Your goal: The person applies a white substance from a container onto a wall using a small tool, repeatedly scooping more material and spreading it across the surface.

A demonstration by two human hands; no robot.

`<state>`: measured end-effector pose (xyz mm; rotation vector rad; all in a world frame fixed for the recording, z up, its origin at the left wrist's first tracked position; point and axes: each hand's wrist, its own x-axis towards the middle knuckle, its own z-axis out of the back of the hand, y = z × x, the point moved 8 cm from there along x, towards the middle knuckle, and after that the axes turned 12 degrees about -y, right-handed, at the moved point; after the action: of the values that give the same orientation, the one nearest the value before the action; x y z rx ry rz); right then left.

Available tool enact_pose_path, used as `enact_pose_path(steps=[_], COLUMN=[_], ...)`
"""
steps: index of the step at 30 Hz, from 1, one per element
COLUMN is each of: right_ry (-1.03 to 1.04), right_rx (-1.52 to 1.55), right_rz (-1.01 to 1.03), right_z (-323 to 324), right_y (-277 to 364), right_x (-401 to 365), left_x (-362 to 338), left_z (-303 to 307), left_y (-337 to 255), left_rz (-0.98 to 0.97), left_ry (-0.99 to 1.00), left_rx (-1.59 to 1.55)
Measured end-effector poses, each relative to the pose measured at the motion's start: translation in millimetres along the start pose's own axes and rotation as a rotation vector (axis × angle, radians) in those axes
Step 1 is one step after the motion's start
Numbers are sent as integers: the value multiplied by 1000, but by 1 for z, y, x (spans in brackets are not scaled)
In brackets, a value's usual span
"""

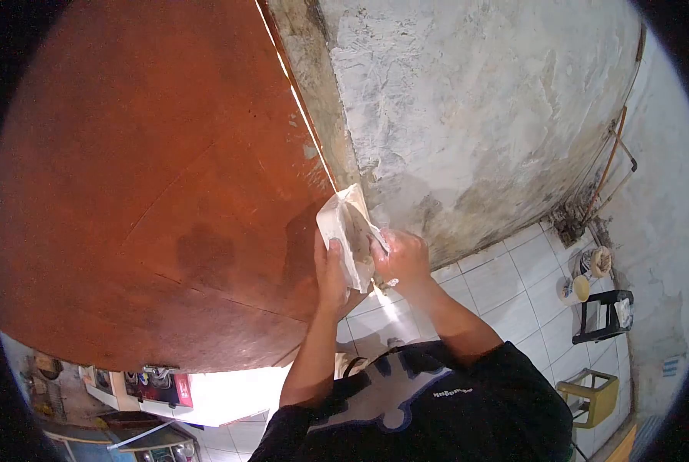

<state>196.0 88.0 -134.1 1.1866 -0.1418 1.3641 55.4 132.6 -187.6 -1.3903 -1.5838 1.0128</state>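
My left hand (331, 269) is wrapped round the left side of a white, plaster-smeared container (333, 219), which is held up near the join of the reddish-brown door (167, 154) and the plastered wall (468, 100). At the container's right side, my right hand (402, 256) is closed on a tool (379, 237) whose blade reaches over the container's opening. White paste clings to the container's inside and to the fingers of my right hand. The tool's handle is mostly hidden in my fist.
On the tiled floor (495, 285) at the right stand a black stool (602, 317), a yellow stool (591, 398) and buckets (574, 290). A pipe (608, 163) runs along the far wall. Shelves with items (148, 385) are at the lower left.
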Motion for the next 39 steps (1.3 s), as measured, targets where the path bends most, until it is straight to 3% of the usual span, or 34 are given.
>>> enact_pose_path(steps=[5, 8, 9, 11, 12, 14, 17, 24, 32, 37, 39], right_ry=[-152, -319, -321, -247, -248, -197, -265, -291, -434, -329, -276], right_rx=[34, -18, -19, 297, 299, 88, -105, -160, -168, -125, -64], right_rz=[32, 158, 165, -81, -75, 148, 251, 139, 310, 389, 278], right_z=[12, 2, 3, -3, -6, -24, -45, -17, -2, -24, -40], right_y=[-12, -53, -55, -75, -80, -87, -110, -114, -101, -69, -80], right_x=[13, 26, 36, 58, 63, 70, 80, 95, 34, 21, 22], left_x=[11, 16, 15, 14, 15, 19, 21, 22, 17, 17, 16], left_z=[16, 30, 30, 33, 38, 48, 62, 77, 72, 76, 78], left_y=[2, 3, 0, -4, -4, 5, 13, 18, 23, 28, 27], left_rz=[-6, 69, 65, 66, 60, 90, 132, 143, 187, 176, 165], left_ry=[-103, -170, -169, -172, -172, -147, -120, -140, -135, -125, -108], left_rx=[-22, -124, -129, -185, -188, -192, -256, -221, -218, -211, -218])
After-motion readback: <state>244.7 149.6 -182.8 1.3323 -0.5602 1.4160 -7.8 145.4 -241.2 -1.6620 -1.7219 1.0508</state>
